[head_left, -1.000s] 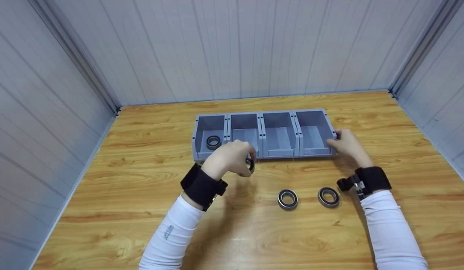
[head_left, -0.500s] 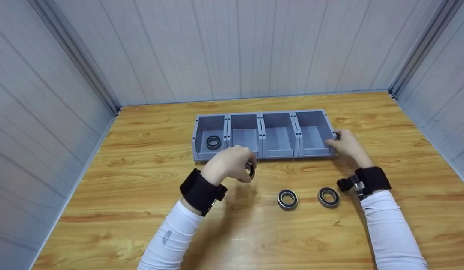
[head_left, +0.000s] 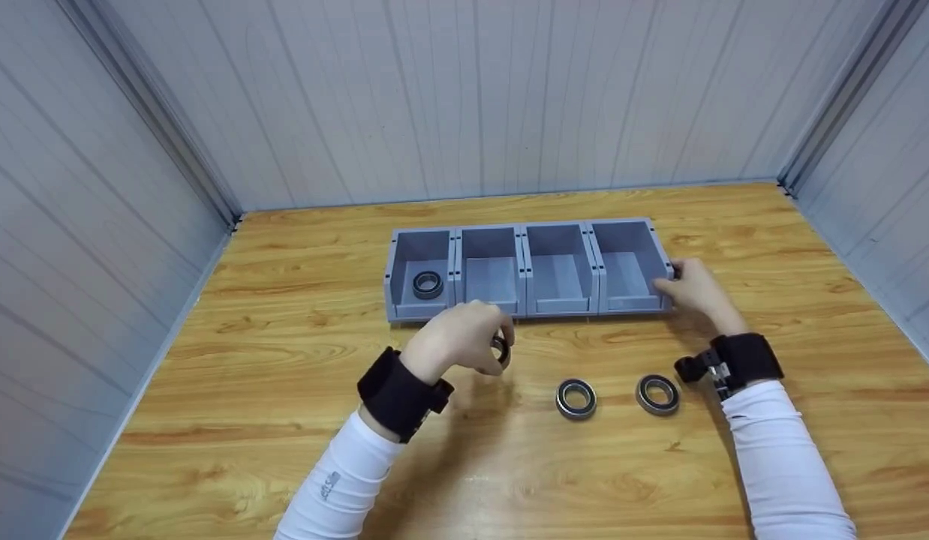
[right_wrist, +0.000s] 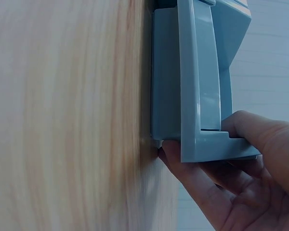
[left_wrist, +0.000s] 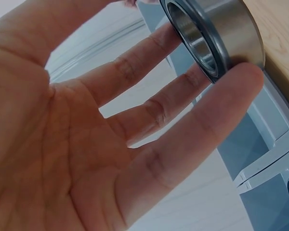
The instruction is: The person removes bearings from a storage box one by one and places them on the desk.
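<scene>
My left hand [head_left: 461,337] pinches a ball bearing [left_wrist: 226,33] by its rim, held above the table just in front of the second bin from the left. In the left wrist view the bearing shows a bright steel outer ring and a dark seal. My right hand [head_left: 697,292] grips the right side wall of the rightmost grey bin [right_wrist: 190,86], thumb over the edge and fingers outside. Two more bearings lie flat on the table, one near the middle [head_left: 576,399] and another bearing [head_left: 657,394] by the right wrist. Inside the leftmost bin sits one bearing [head_left: 428,285].
The grey bins [head_left: 562,306] stand joined in a row toward the back of the wood-grain table [head_left: 284,390]. Pale panel walls [head_left: 434,105] rise behind and at both sides. A wrist camera [head_left: 693,367] is strapped to the right arm.
My left hand has drawn back slightly from the bins toward the front edge, still holding the bearing. The right hand, the bins and the other bearings have stayed put.
</scene>
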